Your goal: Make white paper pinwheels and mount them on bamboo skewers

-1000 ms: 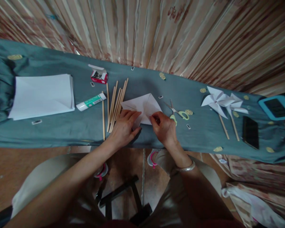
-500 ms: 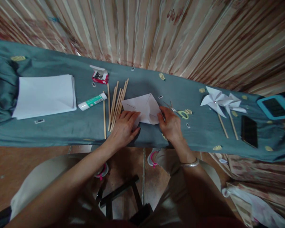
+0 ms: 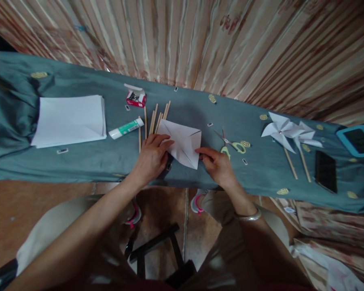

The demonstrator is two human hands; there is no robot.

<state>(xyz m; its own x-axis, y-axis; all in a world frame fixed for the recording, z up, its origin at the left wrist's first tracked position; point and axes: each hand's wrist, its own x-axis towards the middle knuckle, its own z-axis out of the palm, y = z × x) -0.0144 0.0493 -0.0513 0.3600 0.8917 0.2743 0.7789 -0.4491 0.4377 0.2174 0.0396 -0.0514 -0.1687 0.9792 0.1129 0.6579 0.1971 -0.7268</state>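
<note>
Between my hands is a square of white paper with slits running in from its corners and crease marks near the middle. My left hand pinches its left edge, thumb and fingers closed on it. At the right edge, my right hand grips the paper between thumb and forefinger. Several wooden sticks lie just behind my left hand, partly covered by the paper and hand. Scissors with yellow-green handles rest open on the cloth to the right of the paper.
A stack of white paper lies at the left, beside a glue stick and an open red box of small metal pins. To the right are two paper pinwheels on sticks, a black phone and a blue-framed device.
The paper has been turned, so its corners and slits now point differently. Both hands have shifted their grip along its edges. The whole view has moved slightly.
</note>
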